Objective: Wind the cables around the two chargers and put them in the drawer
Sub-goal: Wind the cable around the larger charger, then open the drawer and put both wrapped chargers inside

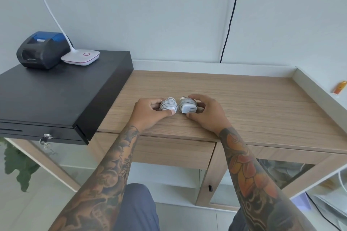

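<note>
Head view: both chargers sit wound on the wooden desk top (pixel 244 99), side by side, near each other but apart. Left hand (pixel 148 112) curls thumb and fingers round the left charger (pixel 168 106); right hand (pixel 205 111) cups the right charger (pixel 187 108), thumb at its near corner. Winding looks done. Drawer (pixel 172 153) below the wrists is closed. Judgement: one hand must let go to pull the drawer, or carry both bundles in one grip. Keep fingers pressed across the coils so loose cable ends don't spring free while lifting.
</note>
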